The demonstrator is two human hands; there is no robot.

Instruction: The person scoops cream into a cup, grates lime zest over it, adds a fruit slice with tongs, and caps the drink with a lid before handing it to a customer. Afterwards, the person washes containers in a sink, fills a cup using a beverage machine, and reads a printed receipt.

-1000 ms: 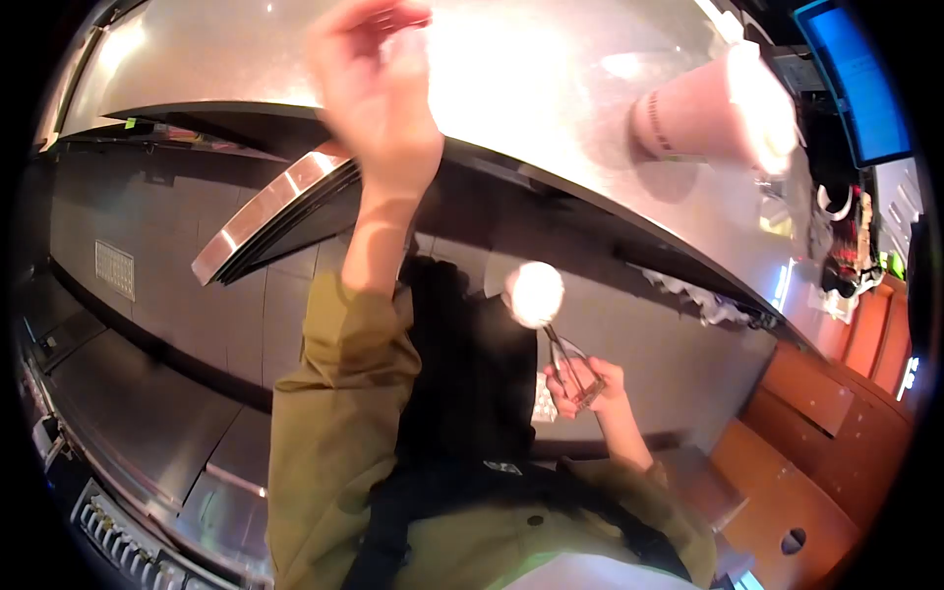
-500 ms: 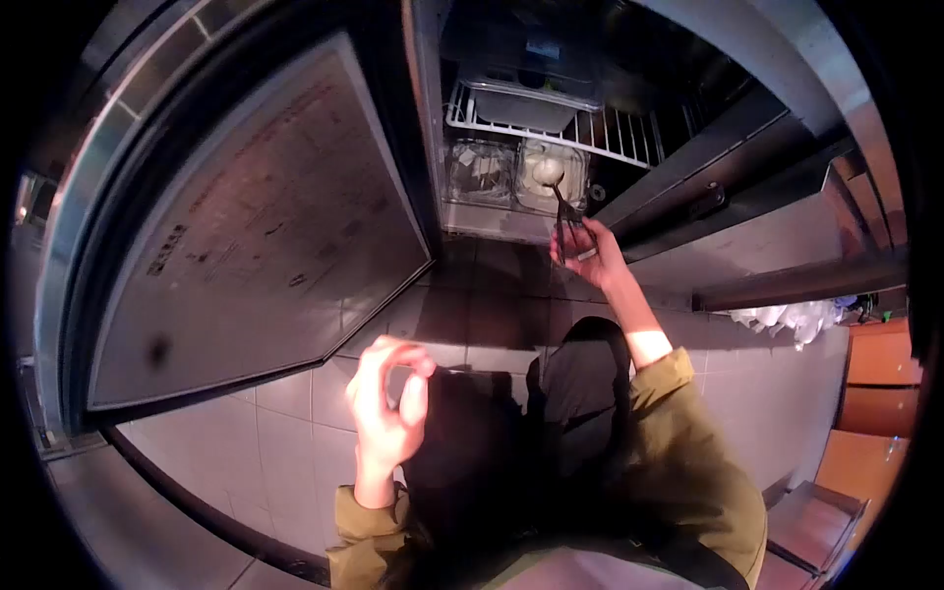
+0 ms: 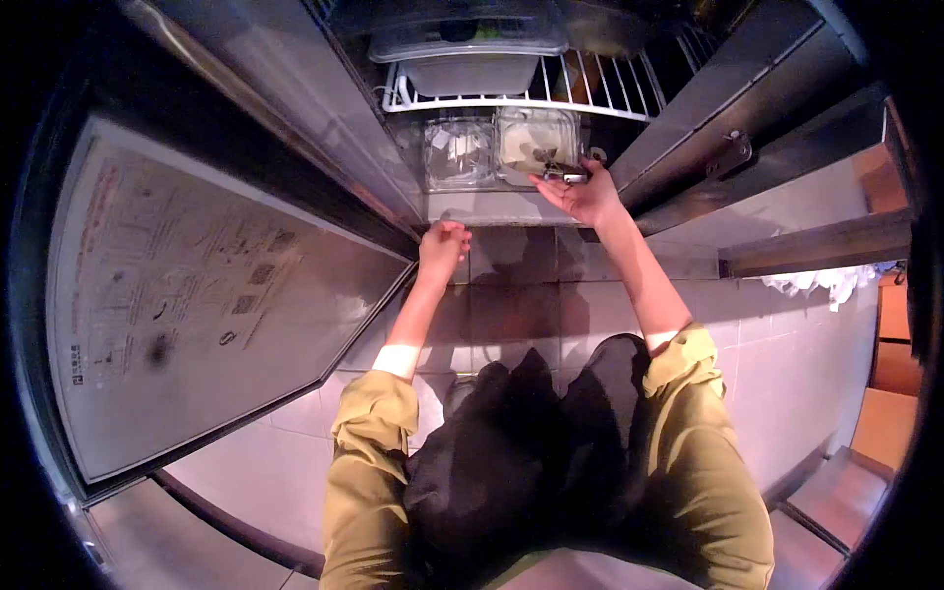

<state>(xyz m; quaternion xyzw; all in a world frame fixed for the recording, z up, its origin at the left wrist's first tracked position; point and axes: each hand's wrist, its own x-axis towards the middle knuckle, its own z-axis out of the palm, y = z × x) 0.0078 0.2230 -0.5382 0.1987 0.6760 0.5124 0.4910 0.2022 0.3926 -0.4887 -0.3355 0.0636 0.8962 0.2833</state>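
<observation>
Palm up at the right, my right hand (image 3: 587,197) holds a metal ice cream scoop (image 3: 565,176) by its handle, some fingers stretched out. The scoop's head is hard to make out against a clear container of white food (image 3: 534,136), just beyond the hand. Left of that stands another clear container (image 3: 459,155) with pale pieces inside. My left hand (image 3: 444,248) is curled closed near the front edge of the refrigerator floor (image 3: 482,206), apart from both containers, and no object shows in it.
A white wire shelf (image 3: 531,101) crosses above the containers and carries a large lidded tub (image 3: 470,71). The open refrigerator door (image 3: 197,295), with printed diagrams, stands at the left. Metal edges of the cabinet (image 3: 728,147) run along the right. Tiled floor (image 3: 511,315) lies below.
My left hand has reached forward to the refrigerator's front edge, its fingers now more curled. The right hand has moved closer to the container and turned the scoop. My view has shifted nearer the refrigerator.
</observation>
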